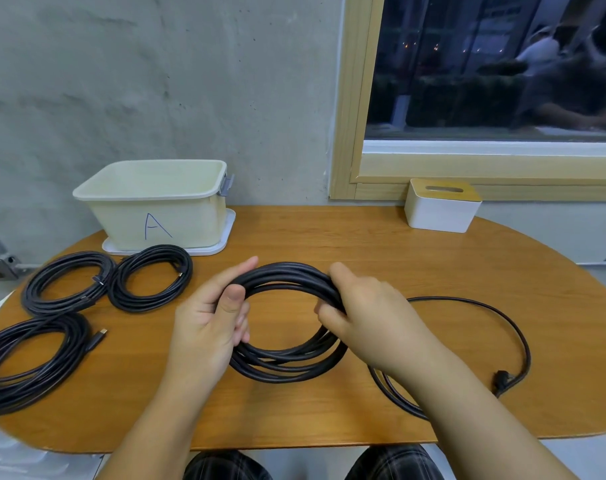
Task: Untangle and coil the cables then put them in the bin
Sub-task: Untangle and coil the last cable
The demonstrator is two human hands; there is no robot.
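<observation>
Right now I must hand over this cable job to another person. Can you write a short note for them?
Left hand and right hand both grip the coil above the table.
Its loose tail lies on the right, plug at the end.
Three finished coils lie on the left.
Bin at the back, no cable seen inside.
Left: wind in the tail, then put all four coils in the bin.

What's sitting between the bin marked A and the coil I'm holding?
In the head view, only bare wooden table lies between the bin and the held coil; the nearest finished coil sits off to the left.
</observation>
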